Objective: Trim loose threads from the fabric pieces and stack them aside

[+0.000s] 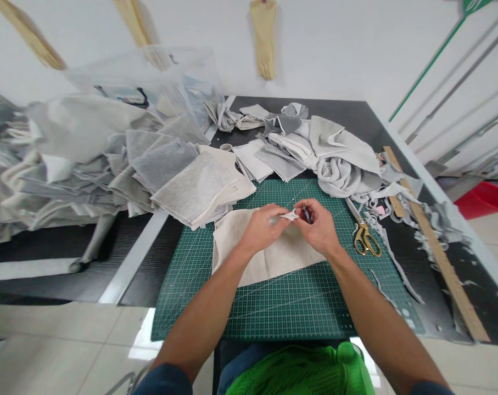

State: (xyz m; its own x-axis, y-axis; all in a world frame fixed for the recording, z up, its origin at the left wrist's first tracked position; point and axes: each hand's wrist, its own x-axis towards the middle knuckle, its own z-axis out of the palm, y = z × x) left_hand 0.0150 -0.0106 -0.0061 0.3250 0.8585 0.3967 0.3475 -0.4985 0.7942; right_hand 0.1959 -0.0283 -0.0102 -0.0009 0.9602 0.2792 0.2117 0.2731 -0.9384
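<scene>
A beige piece of fabric (pixel 281 260) lies on the green cutting mat (pixel 273 312), its upper edge lifted between my hands. My left hand (pixel 265 225) is closed, pinching that edge. Close beside it, my right hand (pixel 317 225) is closed too, with a small dark tool between its fingers; its exact kind is hard to make out. A bit of pale cloth shows between the two sets of fingertips. Gold-handled scissors (pixel 366 238) rest on the mat to the right of my right hand.
Folded grey cloth pieces (pixel 199 181) are heaped at the left, with a clear plastic bin (pixel 183 71) behind. More bundled cloth (pixel 347 159) lies at the back. A wooden ruler (pixel 442 263) and fabric scraps (pixel 438 219) line the right side. A red bucket (pixel 485 198) stands beyond.
</scene>
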